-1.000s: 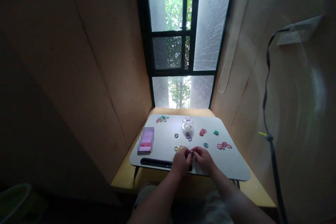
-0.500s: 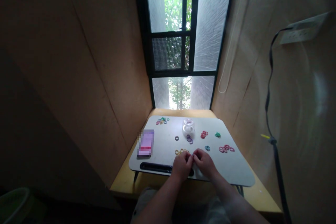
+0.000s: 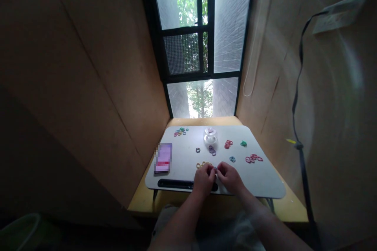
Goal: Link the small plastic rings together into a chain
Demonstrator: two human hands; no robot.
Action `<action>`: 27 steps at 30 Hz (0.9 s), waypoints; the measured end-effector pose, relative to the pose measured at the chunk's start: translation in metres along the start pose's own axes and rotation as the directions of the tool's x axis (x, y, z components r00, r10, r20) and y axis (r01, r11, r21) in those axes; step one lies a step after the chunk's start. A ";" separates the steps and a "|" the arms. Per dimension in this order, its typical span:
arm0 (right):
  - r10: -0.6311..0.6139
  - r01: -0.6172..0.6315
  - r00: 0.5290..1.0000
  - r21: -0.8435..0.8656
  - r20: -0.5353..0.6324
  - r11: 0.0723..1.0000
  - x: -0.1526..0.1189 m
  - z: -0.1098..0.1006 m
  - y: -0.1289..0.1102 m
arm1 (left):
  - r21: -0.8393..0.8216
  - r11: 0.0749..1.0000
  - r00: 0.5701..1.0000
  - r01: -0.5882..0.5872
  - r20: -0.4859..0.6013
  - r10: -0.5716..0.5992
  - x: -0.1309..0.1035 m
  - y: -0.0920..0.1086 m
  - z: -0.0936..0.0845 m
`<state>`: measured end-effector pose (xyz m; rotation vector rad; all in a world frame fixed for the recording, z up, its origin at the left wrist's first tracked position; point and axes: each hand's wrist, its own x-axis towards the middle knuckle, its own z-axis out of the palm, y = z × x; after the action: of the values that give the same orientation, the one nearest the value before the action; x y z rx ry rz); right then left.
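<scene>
My left hand (image 3: 204, 177) and my right hand (image 3: 229, 176) meet at the front edge of a white lap table (image 3: 182, 151). Both are closed, thumbs and fingers pinched together. Between the fingertips shows a tiny greyish-blue thing (image 3: 216, 168), too small to name. Just beyond my left hand lie yellow rings (image 3: 198, 166), like small hair ties, partly hidden by the fingers. Farther back are purple rings (image 3: 212, 150) and a dark grey ring (image 3: 198, 150). To the right lie blue rings (image 3: 232, 159), red rings (image 3: 228, 144), green rings (image 3: 243, 143) and pinkish-red rings (image 3: 253, 159).
A clear round container (image 3: 210, 137) stands toward the back. Mixed coloured rings (image 3: 180, 131) lie at the back left, above a blurred purple phone-like slab (image 3: 163, 158). A black slot (image 3: 175, 184) runs along the front edge. A dark cable (image 3: 298, 117) hangs at the right wall.
The camera view has tilted and shifted slightly. My hands stay pinched together at the same place on the table, and the tiny greyish-blue thing now shows between the fingertips.
</scene>
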<state>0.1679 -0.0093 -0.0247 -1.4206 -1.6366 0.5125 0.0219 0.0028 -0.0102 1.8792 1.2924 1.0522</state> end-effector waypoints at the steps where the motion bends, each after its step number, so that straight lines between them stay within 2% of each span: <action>1: 0.005 -0.005 1.000 0.001 0.001 1.000 0.000 0.000 0.000 | -0.003 1.000 1.000 0.005 0.003 -0.005 0.000 0.000 0.000; 12: 0.021 -0.021 1.000 0.016 -0.011 1.000 -0.001 -0.001 0.002 | -0.075 0.997 1.000 -0.007 0.011 0.008 -0.002 0.000 -0.001; 17: 0.019 -0.019 1.000 -0.014 -0.011 1.000 -0.001 -0.002 -0.001 | -0.166 0.986 0.998 0.033 0.049 -0.026 -0.002 -0.006 0.003; 27: 0.022 -0.022 1.000 -0.034 -0.013 0.999 -0.002 -0.002 -0.002 | -0.238 0.969 0.994 0.072 0.093 -0.051 -0.003 -0.006 0.001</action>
<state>0.1678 -0.0123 -0.0227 -1.4653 -1.6281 0.4889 0.0191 0.0018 -0.0165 1.6733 1.1123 1.0341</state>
